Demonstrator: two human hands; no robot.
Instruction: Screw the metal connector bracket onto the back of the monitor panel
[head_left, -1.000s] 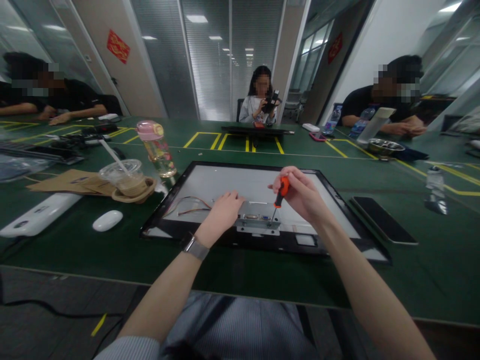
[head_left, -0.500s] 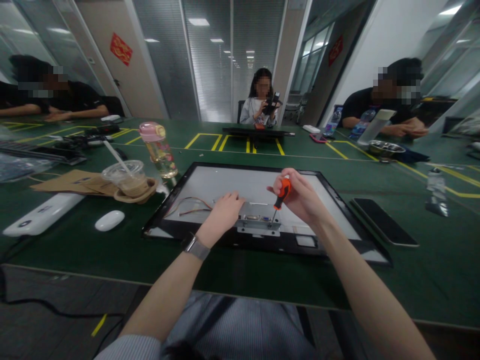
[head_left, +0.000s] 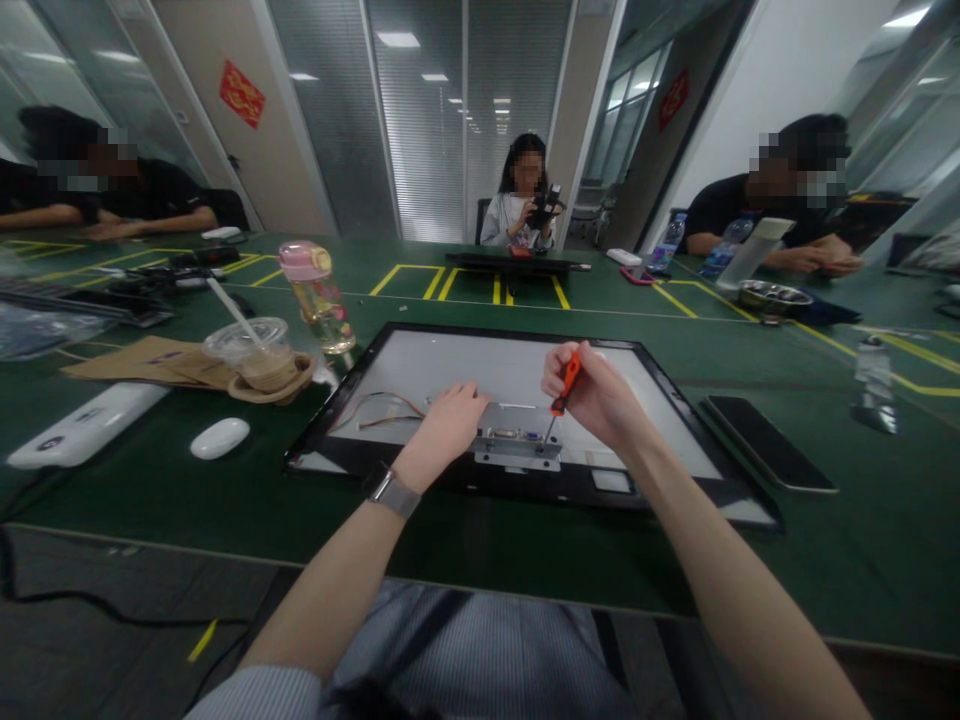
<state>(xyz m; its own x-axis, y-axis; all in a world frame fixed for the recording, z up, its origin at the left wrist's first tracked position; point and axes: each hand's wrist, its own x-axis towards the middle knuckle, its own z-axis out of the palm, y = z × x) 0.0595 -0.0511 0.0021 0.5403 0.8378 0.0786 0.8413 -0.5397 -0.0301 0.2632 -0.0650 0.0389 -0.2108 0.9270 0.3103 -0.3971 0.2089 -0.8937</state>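
- The orange-and-black screwdriver (head_left: 568,381) slants over the metal bracket (head_left: 516,453), handle toward 1 o'clock, its tip at the bracket's 3 o'clock end; the exact contact is too small to make out.
- The right hand (head_left: 600,395) grips the screwdriver, fingers closed around the handle.
- The left hand (head_left: 448,428) lies at the bracket's 9 o'clock end; whether its fingers grip anything underneath, I cannot tell.
- The bracket sits at the 6 o'clock side of a black-framed panel (head_left: 427,352), which lies flat on the green table (head_left: 495,560).
- Around the panel's centre: thin wires (head_left: 390,402) on it toward 9 o'clock; off it, a dark phone (head_left: 769,443) at 3, a metal bowl (head_left: 772,311) at 2, a pink-lidded bottle (head_left: 319,305) at 10, and a white rounded object (head_left: 220,438) at 9.
- At 12 o'clock, across the table, a person (head_left: 499,218) holds up a black device (head_left: 545,207).
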